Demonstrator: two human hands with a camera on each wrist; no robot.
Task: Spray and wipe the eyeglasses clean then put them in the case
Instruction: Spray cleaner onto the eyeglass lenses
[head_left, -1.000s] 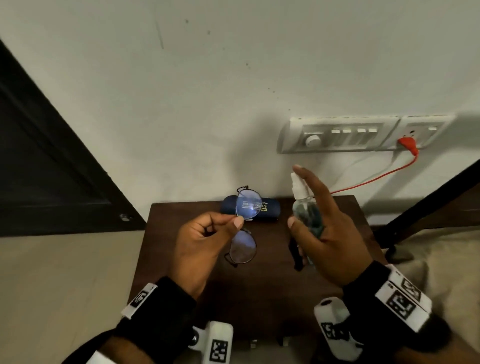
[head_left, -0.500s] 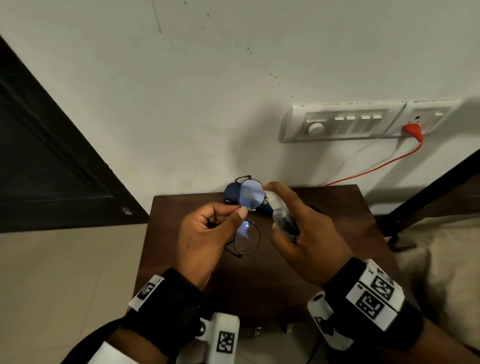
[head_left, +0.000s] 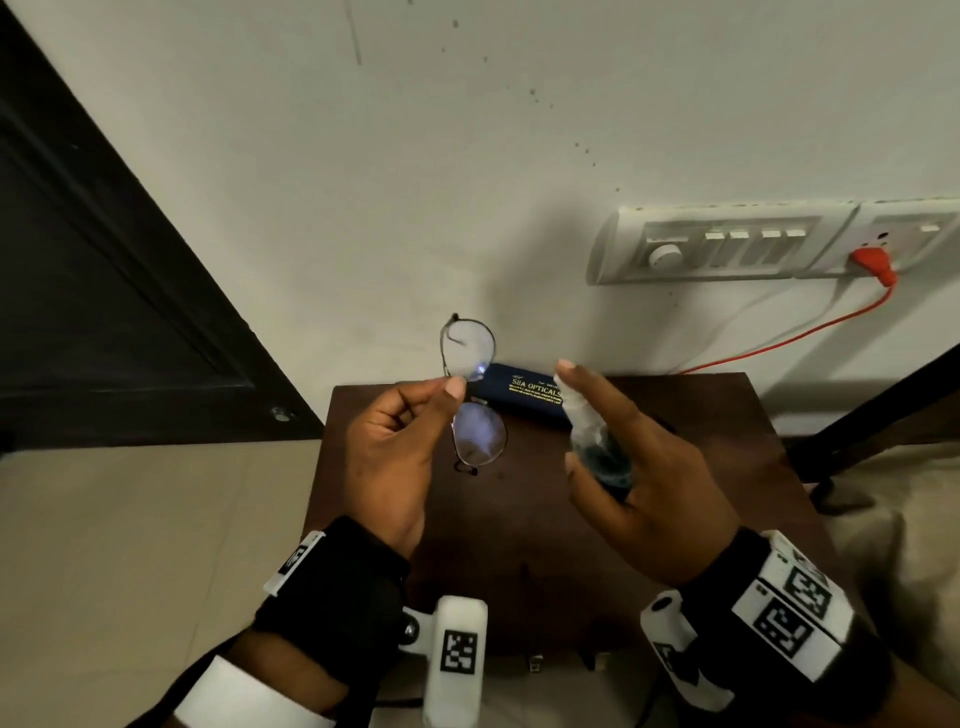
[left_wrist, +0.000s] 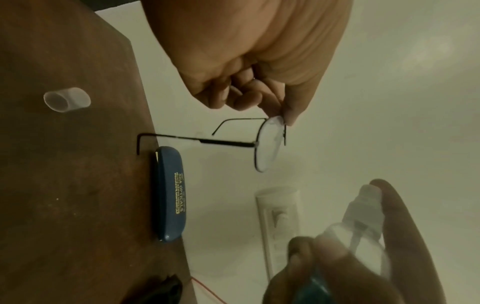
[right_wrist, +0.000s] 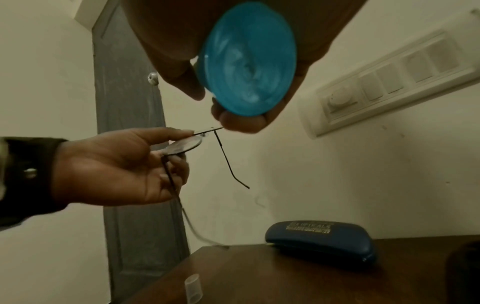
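My left hand (head_left: 415, 410) pinches thin black-framed eyeglasses (head_left: 475, 395) at the bridge and holds them in the air above the dark wooden table (head_left: 675, 415), temples unfolded. In the left wrist view the eyeglasses (left_wrist: 267, 148) hang from my thumb and fingers. My right hand (head_left: 639, 467) grips a small clear spray bottle (head_left: 592, 441) with blue liquid, forefinger on the nozzle, which points at the lenses. The bottle's blue base (right_wrist: 246, 61) fills the right wrist view. A closed blue glasses case (head_left: 524, 395) lies at the table's back edge by the wall.
A clear bottle cap (left_wrist: 66, 101) lies on the table. A dark object (right_wrist: 465, 271) sits at the table's right side. A white switch panel (head_left: 727, 249) with a red plug and cable (head_left: 878, 260) is on the wall. A dark door (head_left: 104, 312) stands at the left.
My right hand brought the spray bottle left, close to the lenses, then drew back a little to the right. The left hand raised the eyeglasses slightly.
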